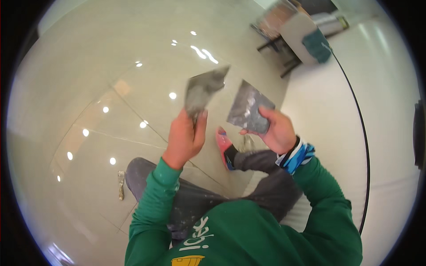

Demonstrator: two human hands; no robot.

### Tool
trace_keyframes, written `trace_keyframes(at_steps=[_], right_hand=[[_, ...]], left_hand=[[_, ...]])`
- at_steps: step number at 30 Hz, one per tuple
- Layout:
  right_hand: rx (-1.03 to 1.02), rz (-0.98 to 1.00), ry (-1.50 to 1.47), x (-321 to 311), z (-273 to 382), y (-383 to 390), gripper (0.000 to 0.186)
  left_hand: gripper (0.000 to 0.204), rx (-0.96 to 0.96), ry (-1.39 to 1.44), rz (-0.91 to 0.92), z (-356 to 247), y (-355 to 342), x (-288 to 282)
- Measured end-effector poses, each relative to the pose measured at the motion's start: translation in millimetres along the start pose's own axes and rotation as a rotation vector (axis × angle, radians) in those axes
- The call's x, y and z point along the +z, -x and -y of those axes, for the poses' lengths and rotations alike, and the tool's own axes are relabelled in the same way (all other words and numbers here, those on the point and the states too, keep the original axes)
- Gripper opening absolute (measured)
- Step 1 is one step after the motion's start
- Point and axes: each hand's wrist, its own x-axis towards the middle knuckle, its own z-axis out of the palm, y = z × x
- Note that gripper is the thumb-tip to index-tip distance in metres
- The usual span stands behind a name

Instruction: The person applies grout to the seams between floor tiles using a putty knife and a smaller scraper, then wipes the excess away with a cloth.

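My left hand grips a putty knife with a broad grey blade, raised upward and blurred. To its right, my right hand holds a second flat grey blade with pale smears, thumb on its face and fingers beneath. The two blades are apart, above the tiled floor. A small stained scraper lies on the floor left of my left knee.
At the back right stands a stand or chair with a green cloth and other items. A black cable runs down the white surface at right. My foot in a pink shoe rests on glossy tiles.
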Motion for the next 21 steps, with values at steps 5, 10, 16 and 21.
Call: trace_keyframes(at_steps=[5, 10, 16, 21], right_hand=[[-0.054, 0.03, -0.142, -43.0, 77.3, 6.5, 0.029], [-0.335, 0.179, 0.085, -107.0, 161.5, 0.9, 0.034], [-0.719, 0.093, 0.919, -237.8, 225.0, -44.2, 0.048], [-0.932, 0.259, 1.374, -345.3, 251.8, -81.1, 0.079]], left_hand=[[0.032, 0.433, -0.259, -0.051, -13.1, -59.7, 104.8], [0.027, 0.128, -0.267, 0.231, 23.7, -92.5, 135.2], [0.032, -0.734, 0.958, 0.41, -27.3, -172.3, 220.7], [0.032, -0.73, 1.076, 0.526, -38.4, -208.8, 329.7]])
